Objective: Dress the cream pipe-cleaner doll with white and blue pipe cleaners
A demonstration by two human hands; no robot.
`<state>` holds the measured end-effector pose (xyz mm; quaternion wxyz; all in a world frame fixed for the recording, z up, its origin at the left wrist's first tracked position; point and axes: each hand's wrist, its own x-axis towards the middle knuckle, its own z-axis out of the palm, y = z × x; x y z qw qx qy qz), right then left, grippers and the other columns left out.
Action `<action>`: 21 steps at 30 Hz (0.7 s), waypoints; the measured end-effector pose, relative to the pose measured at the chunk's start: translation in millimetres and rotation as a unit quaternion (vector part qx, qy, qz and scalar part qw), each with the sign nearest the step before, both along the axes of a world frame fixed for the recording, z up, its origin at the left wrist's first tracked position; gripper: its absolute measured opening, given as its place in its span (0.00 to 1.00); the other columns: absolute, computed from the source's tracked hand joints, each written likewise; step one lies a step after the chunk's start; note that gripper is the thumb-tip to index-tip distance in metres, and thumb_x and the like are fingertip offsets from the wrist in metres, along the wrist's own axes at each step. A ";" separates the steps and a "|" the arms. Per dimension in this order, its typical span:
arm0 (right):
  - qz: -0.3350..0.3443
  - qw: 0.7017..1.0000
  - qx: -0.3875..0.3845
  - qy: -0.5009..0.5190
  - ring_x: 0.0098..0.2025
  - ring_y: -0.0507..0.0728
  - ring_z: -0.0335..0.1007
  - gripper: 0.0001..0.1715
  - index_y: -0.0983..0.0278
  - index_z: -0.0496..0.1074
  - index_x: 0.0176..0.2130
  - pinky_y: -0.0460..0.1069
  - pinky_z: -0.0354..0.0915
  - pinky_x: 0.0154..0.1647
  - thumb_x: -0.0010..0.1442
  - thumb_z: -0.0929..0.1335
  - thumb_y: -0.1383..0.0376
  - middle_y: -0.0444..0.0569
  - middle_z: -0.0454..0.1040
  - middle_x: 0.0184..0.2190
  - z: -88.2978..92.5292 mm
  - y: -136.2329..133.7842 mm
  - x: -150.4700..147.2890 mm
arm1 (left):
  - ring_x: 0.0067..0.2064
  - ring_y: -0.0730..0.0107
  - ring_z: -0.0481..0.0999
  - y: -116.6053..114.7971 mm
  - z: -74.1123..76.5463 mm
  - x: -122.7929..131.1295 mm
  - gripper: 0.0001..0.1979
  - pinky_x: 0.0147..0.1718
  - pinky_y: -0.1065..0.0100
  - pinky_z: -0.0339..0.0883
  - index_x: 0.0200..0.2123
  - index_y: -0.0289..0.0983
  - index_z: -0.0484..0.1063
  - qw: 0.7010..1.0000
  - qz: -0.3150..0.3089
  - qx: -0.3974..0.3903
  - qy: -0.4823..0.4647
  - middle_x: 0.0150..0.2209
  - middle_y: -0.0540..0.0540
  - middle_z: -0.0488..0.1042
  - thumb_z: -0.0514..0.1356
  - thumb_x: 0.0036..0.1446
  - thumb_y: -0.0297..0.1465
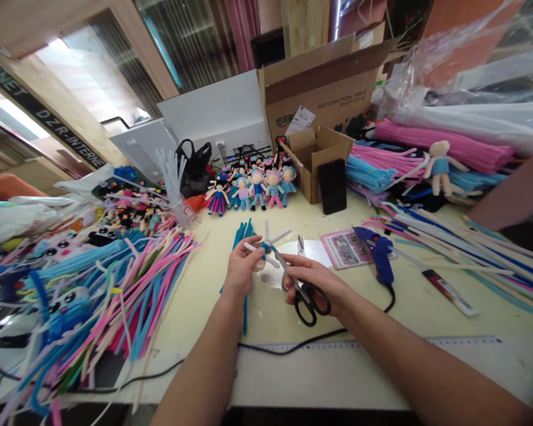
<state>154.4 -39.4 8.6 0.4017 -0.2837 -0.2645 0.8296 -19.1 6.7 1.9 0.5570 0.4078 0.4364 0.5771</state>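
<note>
My left hand pinches a small piece made of white and teal pipe cleaners, its white ends sticking out in several directions. My right hand is closed around black-handled scissors. Their blades point up and left and reach the pipe-cleaner piece; whether they touch it I cannot make out. Under my left hand lie teal pipe cleaners. A white sheet of paper is on the table behind the scissors, with a small metal tool on it.
A blue glue gun rests at right beside a pink-edged card. Pipe-cleaner dolls, a small cardboard box and a black phone stand at the back. Loose pipe cleaners pile up left. A black cable crosses a ruler in front.
</note>
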 end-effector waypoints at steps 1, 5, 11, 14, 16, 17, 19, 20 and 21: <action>0.000 1.000 -0.001 0.000 0.19 0.50 0.67 0.29 0.64 0.67 0.53 0.49 0.68 0.25 0.52 0.70 0.67 0.43 0.71 0.21 0.4 0.1 0.4 | 0.29 0.70 0.77 -0.1 0.3 0.2 0.21 0.28 0.72 0.66 0.38 0.35 0.72 1.000 0.000 0.000 0.001 0.28 0.48 0.77 0.70 0.37 0.30; 0.000 1.000 0.001 -0.004 0.19 0.50 0.67 0.28 0.65 0.67 0.53 0.49 0.68 0.24 0.52 0.70 0.67 0.43 0.71 0.21 0.2 0.5 1.5 | 0.29 0.71 0.76 -0.8 1.1 0.5 0.20 0.28 0.72 0.66 0.38 0.36 0.72 1.000 -0.002 0.000 0.008 0.28 0.48 0.77 0.70 0.38 0.30; 0.001 1.000 0.013 -0.022 0.18 0.50 0.67 0.27 0.66 0.66 0.53 0.49 0.68 0.24 0.53 0.69 0.68 0.43 0.71 0.21 1.7 0.0 1.9 | 0.30 0.69 0.77 -0.8 -0.8 -1.1 0.19 0.29 0.71 0.66 0.38 0.36 0.73 1.000 -0.014 0.009 0.015 0.28 0.48 0.77 0.69 0.39 0.30; 0.002 1.000 0.015 -0.025 0.18 0.50 0.67 0.28 0.66 0.66 0.54 0.49 0.68 0.24 0.53 0.69 0.68 0.43 0.71 0.21 1.6 -0.1 2.4 | 0.30 0.69 0.77 -0.3 -2.0 -2.2 0.19 0.29 0.71 0.66 0.38 0.36 0.73 1.000 -0.018 0.014 0.021 0.28 0.48 0.77 0.69 0.39 0.31; 0.003 1.000 0.018 -0.023 0.18 0.50 0.67 0.28 0.66 0.65 0.54 0.48 0.68 0.23 0.53 0.69 0.68 0.43 0.71 0.21 0.3 0.2 2.8 | 0.30 0.69 0.77 -0.2 -2.4 -2.8 0.19 0.29 0.71 0.66 0.38 0.36 0.73 0.999 -0.020 0.017 0.024 0.28 0.48 0.77 0.69 0.39 0.31; 0.004 1.000 0.019 -0.022 0.18 0.50 0.67 0.28 0.66 0.65 0.54 0.48 0.68 0.23 0.53 0.69 0.68 0.43 0.71 0.21 -0.5 0.4 2.9 | 0.30 0.70 0.77 -0.1 -2.5 -3.0 0.19 0.29 0.71 0.66 0.38 0.36 0.73 0.999 -0.021 0.018 0.026 0.28 0.48 0.77 0.69 0.39 0.31; 0.006 1.000 0.022 -0.019 0.18 0.50 0.67 0.27 0.65 0.66 0.53 0.48 0.68 0.23 0.53 0.69 0.67 0.43 0.71 0.21 -1.7 0.7 3.1 | 0.30 0.70 0.77 -0.3 -2.4 -3.4 0.19 0.30 0.71 0.66 0.38 0.36 0.73 0.999 -0.022 0.021 0.032 0.29 0.47 0.77 0.69 0.40 0.31; 0.007 1.000 0.024 -0.019 0.18 0.50 0.67 0.27 0.65 0.66 0.53 0.48 0.68 0.23 0.53 0.68 0.67 0.43 0.71 0.21 -2.0 0.7 3.2 | 0.30 0.70 0.77 -0.4 -2.3 -3.5 0.19 0.30 0.71 0.67 0.39 0.36 0.73 0.999 -0.023 0.023 0.037 0.30 0.47 0.77 0.69 0.40 0.31; 0.006 0.999 0.025 -0.021 0.19 0.50 0.67 0.27 0.65 0.66 0.53 0.48 0.68 0.23 0.53 0.68 0.67 0.43 0.71 0.21 -2.1 0.6 3.2 | 0.31 0.70 0.76 -0.6 -2.3 -3.5 0.19 0.30 0.71 0.67 0.39 0.36 0.73 0.999 -0.023 0.024 0.042 0.30 0.47 0.77 0.69 0.40 0.31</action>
